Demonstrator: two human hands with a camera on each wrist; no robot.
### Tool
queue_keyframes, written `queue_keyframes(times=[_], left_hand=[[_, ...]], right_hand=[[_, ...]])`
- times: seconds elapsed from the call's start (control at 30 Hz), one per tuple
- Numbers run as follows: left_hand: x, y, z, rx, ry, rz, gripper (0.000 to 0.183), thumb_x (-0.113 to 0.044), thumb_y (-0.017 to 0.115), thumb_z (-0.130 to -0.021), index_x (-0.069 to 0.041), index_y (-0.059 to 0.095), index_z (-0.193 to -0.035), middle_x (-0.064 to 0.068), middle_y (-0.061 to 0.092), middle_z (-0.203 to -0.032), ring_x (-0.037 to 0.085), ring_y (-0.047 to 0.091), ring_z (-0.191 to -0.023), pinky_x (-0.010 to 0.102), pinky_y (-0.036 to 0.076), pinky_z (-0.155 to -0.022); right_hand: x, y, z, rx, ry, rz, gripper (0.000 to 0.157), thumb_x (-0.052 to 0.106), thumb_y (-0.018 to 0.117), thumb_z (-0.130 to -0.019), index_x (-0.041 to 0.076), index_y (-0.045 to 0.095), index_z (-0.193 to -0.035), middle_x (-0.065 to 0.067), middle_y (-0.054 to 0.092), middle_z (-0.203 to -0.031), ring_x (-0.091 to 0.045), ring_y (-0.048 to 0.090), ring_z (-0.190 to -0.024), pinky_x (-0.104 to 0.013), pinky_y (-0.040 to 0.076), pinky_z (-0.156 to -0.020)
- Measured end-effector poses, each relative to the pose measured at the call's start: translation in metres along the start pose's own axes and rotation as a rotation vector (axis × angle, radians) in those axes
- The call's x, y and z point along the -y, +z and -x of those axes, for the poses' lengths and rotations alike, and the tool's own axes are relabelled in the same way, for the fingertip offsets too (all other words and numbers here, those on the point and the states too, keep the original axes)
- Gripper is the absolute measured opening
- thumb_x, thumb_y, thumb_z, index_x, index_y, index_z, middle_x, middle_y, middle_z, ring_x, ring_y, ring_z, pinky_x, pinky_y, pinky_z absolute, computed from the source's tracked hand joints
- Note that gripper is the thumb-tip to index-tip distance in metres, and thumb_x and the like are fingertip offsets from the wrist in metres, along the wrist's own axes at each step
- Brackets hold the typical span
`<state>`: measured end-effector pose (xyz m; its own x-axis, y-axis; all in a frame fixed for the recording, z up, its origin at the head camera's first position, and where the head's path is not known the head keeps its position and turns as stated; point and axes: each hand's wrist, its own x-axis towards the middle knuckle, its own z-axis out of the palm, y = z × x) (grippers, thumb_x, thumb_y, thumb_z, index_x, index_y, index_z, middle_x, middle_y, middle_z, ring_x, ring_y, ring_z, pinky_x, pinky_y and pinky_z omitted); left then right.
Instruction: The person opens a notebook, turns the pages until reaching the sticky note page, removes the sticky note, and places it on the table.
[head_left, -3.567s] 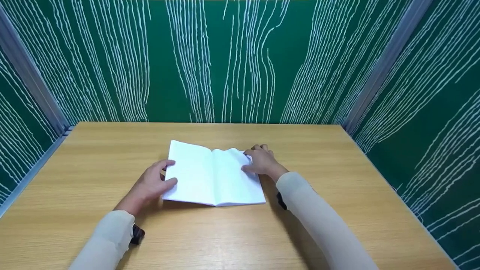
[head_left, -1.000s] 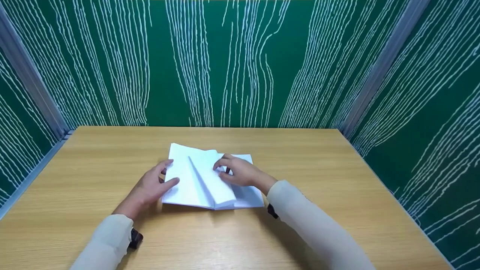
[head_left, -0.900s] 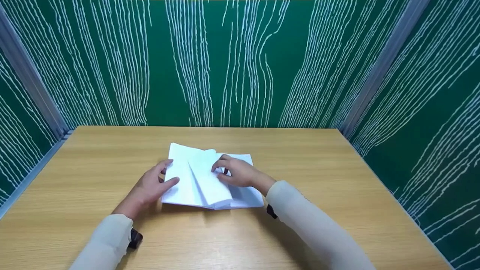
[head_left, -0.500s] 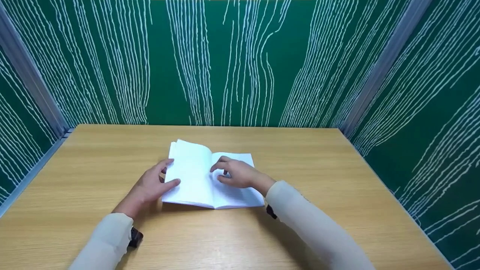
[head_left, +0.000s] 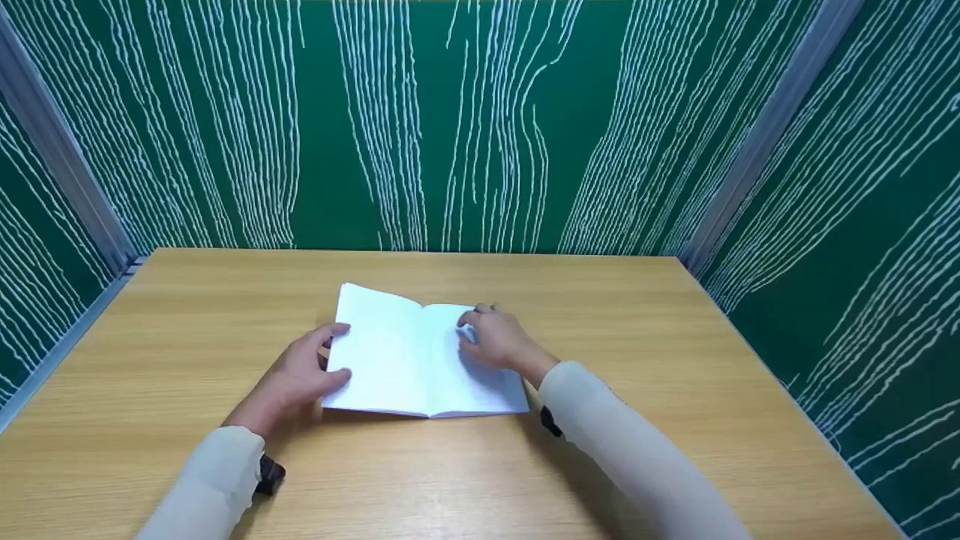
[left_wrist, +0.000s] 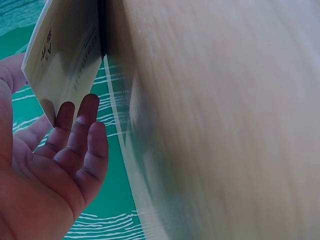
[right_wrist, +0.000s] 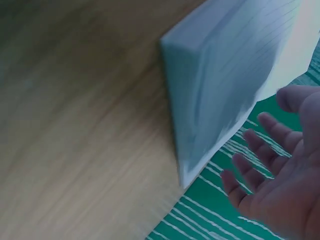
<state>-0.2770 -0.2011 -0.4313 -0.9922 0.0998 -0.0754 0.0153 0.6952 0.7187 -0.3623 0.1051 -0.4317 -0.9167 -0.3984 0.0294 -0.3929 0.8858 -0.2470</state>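
Note:
An open notebook with white pages lies spread on the wooden table. Its left half is tilted up at the outer edge, where my left hand grips it, thumb on the page and fingers under the cover. In the left wrist view, printed lettering shows on the cover beside the fingers of my left hand. My right hand hovers over the right page, fingers loosely bent and holding nothing. Faint ruled lines show on the page in the right wrist view, with my right hand beside it.
The wooden table ends at a green wall with white wavy lines. Grey metal posts stand at the corners. A dark wrist device sits at the left sleeve.
A group of pages went over from the right side to the left, and the left hand's thumb shifted to the outer edge. Since then the right hand has moved right, over the right page.

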Motion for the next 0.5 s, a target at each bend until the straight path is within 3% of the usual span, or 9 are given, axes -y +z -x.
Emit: queue_keyframes(times=[0.17, 0.5], left_hand=[[0.000, -0.001, 0.000, 0.003, -0.013, 0.008, 0.074, -0.033, 0.073, -0.083, -0.028, 0.035, -0.146, 0.009, 0.045, -0.137, 0.026, 0.053, -0.108, 0.038, 0.052, -0.091], [-0.001, -0.001, 0.000, 0.006, -0.021, -0.002, 0.072, -0.032, 0.072, -0.084, -0.026, 0.035, -0.146, 0.010, 0.043, -0.141, 0.027, 0.052, -0.111, 0.043, 0.049, -0.097]], right_hand=[[-0.014, 0.001, -0.003, 0.034, 0.107, 0.069, 0.044, 0.039, 0.061, -0.089, 0.022, 0.059, -0.130, -0.009, 0.051, -0.138, -0.031, 0.039, -0.129, -0.054, 0.032, -0.108], [-0.036, -0.002, -0.010, 0.094, 0.191, 0.106, 0.063, 0.047, 0.062, -0.089, 0.014, 0.048, -0.141, -0.012, 0.043, -0.143, -0.033, 0.030, -0.132, -0.054, 0.028, -0.108]])
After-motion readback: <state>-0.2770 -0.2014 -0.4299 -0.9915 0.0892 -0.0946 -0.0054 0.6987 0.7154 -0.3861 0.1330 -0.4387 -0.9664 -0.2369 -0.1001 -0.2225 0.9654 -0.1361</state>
